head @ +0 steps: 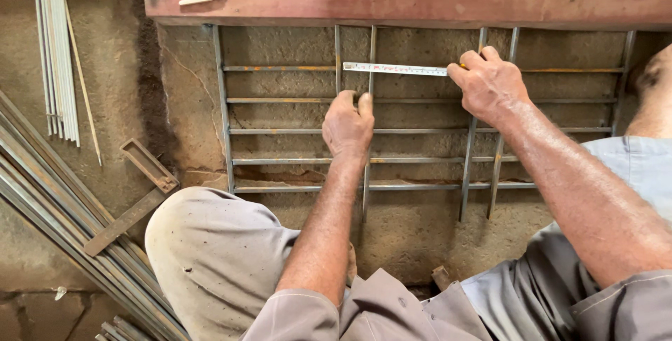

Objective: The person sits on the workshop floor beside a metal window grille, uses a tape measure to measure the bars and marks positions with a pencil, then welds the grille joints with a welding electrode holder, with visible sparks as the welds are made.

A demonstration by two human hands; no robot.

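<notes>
Far left, a bundle of thin welding rods (56, 47) lies on the concrete floor (112, 89), with long steel bars (49, 194) running diagonally below and a steel try square (136, 194) just beside the person's knee. Centre: a steel rod grille (294, 131) lies flat on the floor under a red-brown steel beam (420, 6); horizontal rods are in place, several vertical rods lie across them, ends uneven and apparently loose. Left hand (348, 125) grasps one vertical rod (366, 173), fingers (365, 105) wrapped round it near the second horizontal. A measuring tape (395, 68) stretches along the top horizontal rod from that vertical toward the right hand (490, 85), which clenches the tape's far end; case hidden. Judgement: spacing being set, frame laid out, verticals not yet fixed, more rods to place at right.
</notes>
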